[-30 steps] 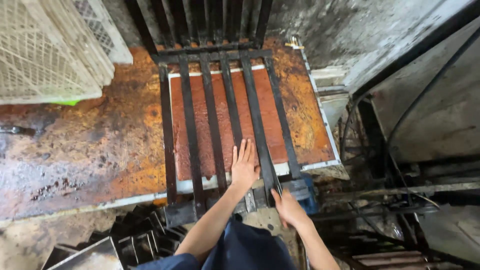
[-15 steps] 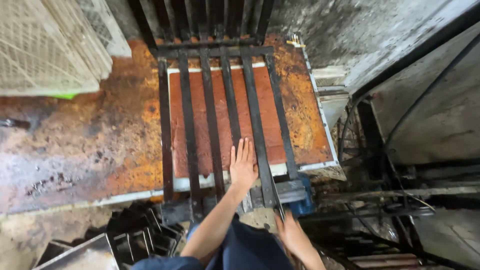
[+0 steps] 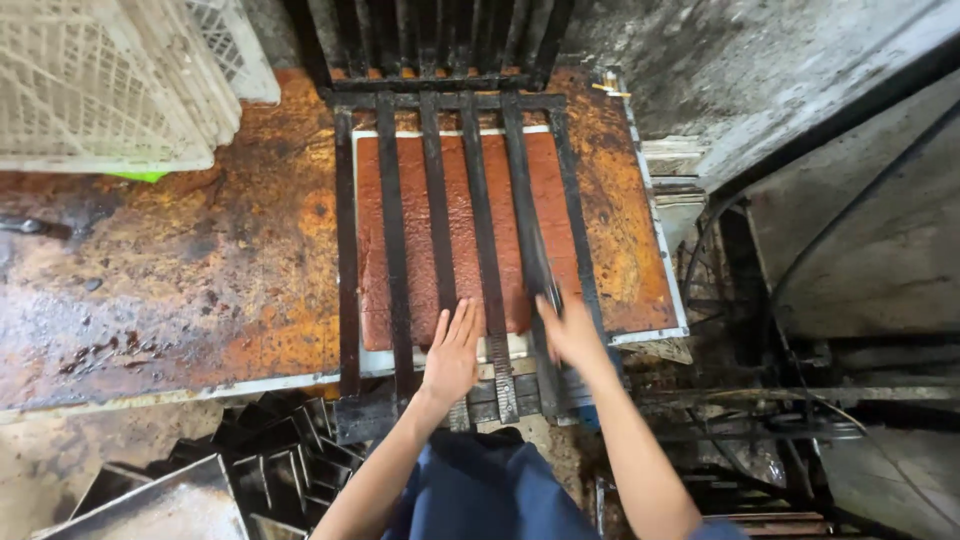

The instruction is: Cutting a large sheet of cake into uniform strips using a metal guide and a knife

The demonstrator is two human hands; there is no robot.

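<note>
Left hand (image 3: 452, 352) flat, fingers spread, on black bar grate (image 3: 440, 210) over brown slab (image 3: 415, 240)
Right hand (image 3: 568, 330) blurred at grate's right bar; grip can't tell, wrists cut off by frame

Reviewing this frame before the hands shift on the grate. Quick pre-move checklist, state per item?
1. Left hand flat on the near end of the black bar grate: ok.
2. Right hand at the right-side bar: motion-blurred, grip cannot tell.
3. Grate lying over the reddish-brown slab, bars running lengthwise over it: ok.
4. Slab sitting square within its white-edged tray: ok as far as visible.
5. Fingers kept out from under the bars: left ones lie on top, ok; right cannot tell.
6. Rusty, wet-looking tabletop as a dry surface around the grate: not ok.
</note>
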